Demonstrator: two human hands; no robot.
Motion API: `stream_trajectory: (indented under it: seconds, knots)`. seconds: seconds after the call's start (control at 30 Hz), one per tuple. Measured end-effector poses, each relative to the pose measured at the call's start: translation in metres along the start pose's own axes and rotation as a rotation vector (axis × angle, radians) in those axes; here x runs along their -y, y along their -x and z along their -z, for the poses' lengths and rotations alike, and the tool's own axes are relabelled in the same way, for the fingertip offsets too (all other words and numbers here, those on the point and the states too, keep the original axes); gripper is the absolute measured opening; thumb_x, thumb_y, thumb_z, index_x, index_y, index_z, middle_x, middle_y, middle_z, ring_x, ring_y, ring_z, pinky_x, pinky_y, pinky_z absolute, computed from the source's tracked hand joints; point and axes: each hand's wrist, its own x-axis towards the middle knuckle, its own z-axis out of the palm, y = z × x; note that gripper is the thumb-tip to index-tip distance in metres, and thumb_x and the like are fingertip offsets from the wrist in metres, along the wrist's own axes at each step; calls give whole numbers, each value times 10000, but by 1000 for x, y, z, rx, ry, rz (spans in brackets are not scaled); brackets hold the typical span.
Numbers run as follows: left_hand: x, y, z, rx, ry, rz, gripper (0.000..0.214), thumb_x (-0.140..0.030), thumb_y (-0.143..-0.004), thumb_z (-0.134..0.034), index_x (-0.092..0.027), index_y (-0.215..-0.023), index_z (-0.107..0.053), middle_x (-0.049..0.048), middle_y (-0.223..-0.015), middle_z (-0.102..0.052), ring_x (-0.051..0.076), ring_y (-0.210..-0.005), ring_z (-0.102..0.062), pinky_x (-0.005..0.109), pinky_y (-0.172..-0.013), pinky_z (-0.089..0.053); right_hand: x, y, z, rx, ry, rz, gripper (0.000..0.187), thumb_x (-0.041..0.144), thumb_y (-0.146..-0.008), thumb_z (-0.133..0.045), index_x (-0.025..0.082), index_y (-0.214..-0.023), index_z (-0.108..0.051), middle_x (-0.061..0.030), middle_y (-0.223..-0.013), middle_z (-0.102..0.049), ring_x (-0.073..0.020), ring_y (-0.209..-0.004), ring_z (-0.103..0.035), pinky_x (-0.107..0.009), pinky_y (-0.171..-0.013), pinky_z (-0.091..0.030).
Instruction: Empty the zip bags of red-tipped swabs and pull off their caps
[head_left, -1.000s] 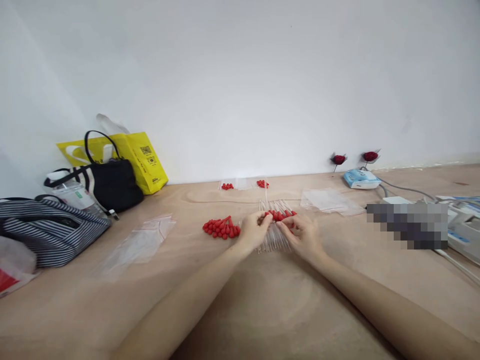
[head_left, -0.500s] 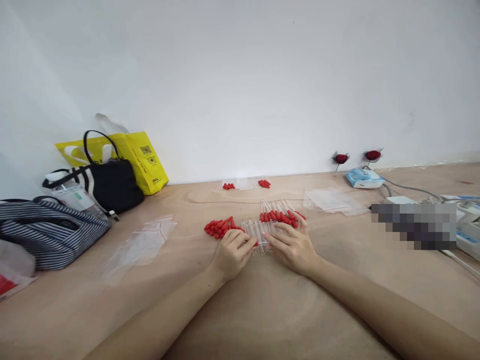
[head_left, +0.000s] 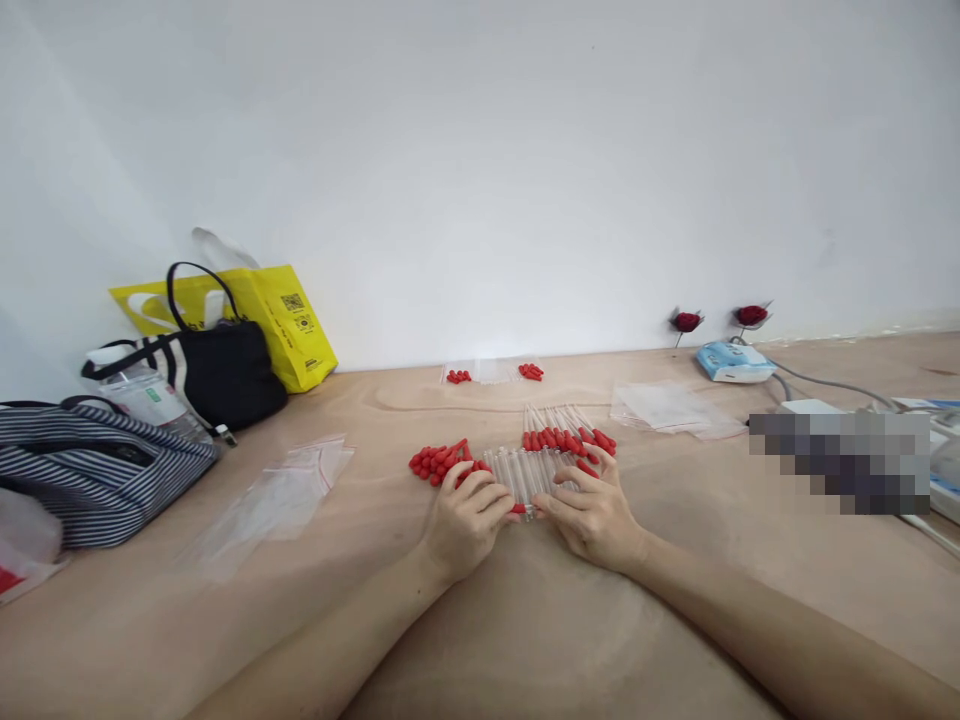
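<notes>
Several clear glass tubes (head_left: pixel 514 470) lie side by side in a row. My left hand (head_left: pixel 465 520) is closed with a red rubber bulb (head_left: pixel 518 508) at its fingertips, just in front of the row. My right hand (head_left: pixel 596 515) meets it there, its fingers pinched on a slim glass tube whose end is at the bulb; the fingers hide most of that tube. Loose red rubber bulbs (head_left: pixel 435 464) are heaped to the left of the row. Behind my right hand, several glass droppers (head_left: pixel 555 438) with red bulbs lie with their bulbs towards me.
Clear zip bags (head_left: pixel 281 500) lie at left, more zip bags (head_left: pixel 667 408) at right. Against the wall, a filled bag (head_left: pixel 491 371) shows red bulbs. A striped bag (head_left: pixel 135 475), black handbag (head_left: pixel 232 370) and yellow bag (head_left: pixel 300 340) stand left. A blue-white pack (head_left: pixel 735 361) and cables are at right.
Both hands have come slightly nearer to me, bringing the red bulb and the tube to the front of the row. More of the glass tubes shows between my hands.
</notes>
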Motion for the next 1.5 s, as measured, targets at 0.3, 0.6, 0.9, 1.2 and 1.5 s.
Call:
stream_trajectory:
  seconds: [0.3, 0.6, 0.9, 1.2, 1.5]
  knots:
    - [1, 1, 5, -15, 50, 14, 142, -161, -827, -457, -176, -742, -570, -6, -753, -643, 140, -725, -515, 342, -757, -365, -4, 2, 6, -12, -41, -52, 151, 225, -810, -476, 235, -816, -627, 46, -530, -575, -114, -678, -507, -423, -913, -189]
    - [10, 4, 6, -15, 143, 181, 207, -159, -847, -402, -161, -988, -555, 58, -832, -504, 123, -742, -511, 234, -668, -458, -11, 10, 2, 89, 38, -246, 223, 242, -826, -445, 244, -951, -630, 16, -552, -571, -108, -581, -455, -300, -700, -240]
    - [68, 12, 56, 131, 101, 614, 213, -273, -768, -482, -163, -935, -555, 24, -783, -581, 146, -701, -558, 276, -659, -473, -17, -1, -2, 92, 19, -434, 214, 223, -816, -422, 189, -838, -632, -10, -660, -642, -111, -609, -525, -291, -705, -246]
    - [96, 29, 75, 553, 416, 498, 151, -271, -767, -490, -202, -787, -623, 15, -851, -640, 150, -808, -587, 274, -756, -453, -15, -12, -22, 96, 153, -335, 187, 185, -789, -466, 205, -759, -650, 0, -594, -642, -127, -615, -498, -319, -686, -220]
    - [108, 47, 58, 435, 331, 632, 137, -278, -751, -492, -174, -728, -578, 25, -810, -611, 156, -791, -574, 294, -754, -449, -6, -18, -19, 213, 189, -320, 194, 285, -797, -467, 192, -773, -637, -21, -602, -620, -144, -637, -466, -339, -673, -197]
